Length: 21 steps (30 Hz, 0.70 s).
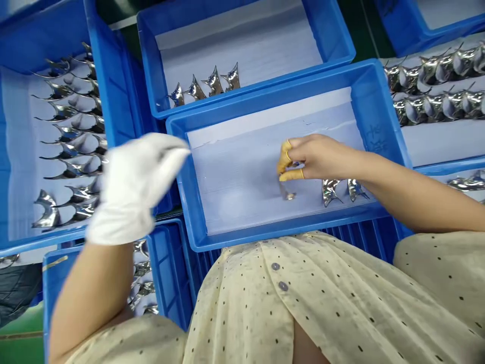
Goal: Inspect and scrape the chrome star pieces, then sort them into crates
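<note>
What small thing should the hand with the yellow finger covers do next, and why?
Probably set the shiny metal piece down beside the two others in the blue tray, keeping the line. It is right at the fingertips of the right hand, and the nearby tray holds neat rows.

Bright, even light; blurred white glove (134, 189)

Blue plastic tray (288, 226), white liner (242, 172), chrome metal pieces (331, 191) on top.

The left hand (132, 187) wears a white cloth glove (131, 202), the right hand (322, 157) yellow rubber finger cots (285, 161); a loose cream garment (303, 303) carries small dark dots and grey buttons (279, 276).
</note>
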Motion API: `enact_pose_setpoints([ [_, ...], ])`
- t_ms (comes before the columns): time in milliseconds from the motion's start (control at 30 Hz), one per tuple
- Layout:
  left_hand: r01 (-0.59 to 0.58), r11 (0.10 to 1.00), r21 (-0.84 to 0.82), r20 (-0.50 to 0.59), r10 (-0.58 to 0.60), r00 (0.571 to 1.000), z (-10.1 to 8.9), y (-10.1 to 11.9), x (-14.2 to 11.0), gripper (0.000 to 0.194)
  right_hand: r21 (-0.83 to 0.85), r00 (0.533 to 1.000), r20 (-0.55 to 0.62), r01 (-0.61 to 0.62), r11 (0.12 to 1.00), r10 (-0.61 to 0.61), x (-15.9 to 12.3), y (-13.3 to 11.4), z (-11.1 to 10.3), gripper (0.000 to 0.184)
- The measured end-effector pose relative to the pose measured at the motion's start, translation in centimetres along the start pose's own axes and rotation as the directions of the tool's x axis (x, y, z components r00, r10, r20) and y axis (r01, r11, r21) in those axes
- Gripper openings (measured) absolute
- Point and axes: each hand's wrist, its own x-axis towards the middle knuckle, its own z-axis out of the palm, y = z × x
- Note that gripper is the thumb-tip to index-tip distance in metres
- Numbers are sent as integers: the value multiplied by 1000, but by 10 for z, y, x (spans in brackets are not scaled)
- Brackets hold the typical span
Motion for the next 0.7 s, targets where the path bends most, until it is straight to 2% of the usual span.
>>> enact_pose_setpoints([
  [33,-47,995,-92,118,58,991,16,11,3,26,79,993,-93,77,994,-70,12,-9,-5,22],
  [67,-71,970,-233,250,130,960,31,22,6,30,128,975,-186,146,981,-121,23,-15,-8,28],
  [100,-41,921,-388,360,192,913,45,31,10,35,152,953,-259,202,967,-159,33,-19,-9,32],
  [133,41,850,-524,430,223,875,57,39,13,39,162,931,-318,240,957,-180,43,-22,-10,34],
  [167,132,774,-619,450,212,867,66,45,17,42,169,909,-374,259,951,-182,52,-22,-10,35],
  [200,201,698,-687,428,165,889,74,49,20,43,187,886,-436,263,946,-160,60,-22,-9,36],
  [267,228,600,-767,282,-4,959,85,53,23,41,285,835,-547,250,925,-57,72,-19,-5,38],
  [300,199,589,-783,185,-85,979,89,53,24,39,357,817,-576,240,903,11,77,-17,-1,39],
  [367,132,632,-764,30,-169,985,95,53,22,37,490,801,-585,227,842,124,86,-13,8,41],
  [467,3,761,-649,-137,-121,983,103,50,16,37,590,770,-602,250,768,212,98,-12,24,39],
  [533,-135,853,-505,-286,-18,958,109,46,11,40,628,739,-623,278,727,256,105,-13,32,39],
  [567,-205,893,-401,-365,49,930,113,43,9,41,652,740,-615,282,704,273,107,-14,35,39],
  [633,-301,940,-158,-481,193,855,119,37,6,40,702,774,-567,273,657,284,110,-17,39,39],
  [700,-344,938,36,-528,310,791,124,31,6,40,730,818,-512,254,634,262,109,-19,41,38],
])
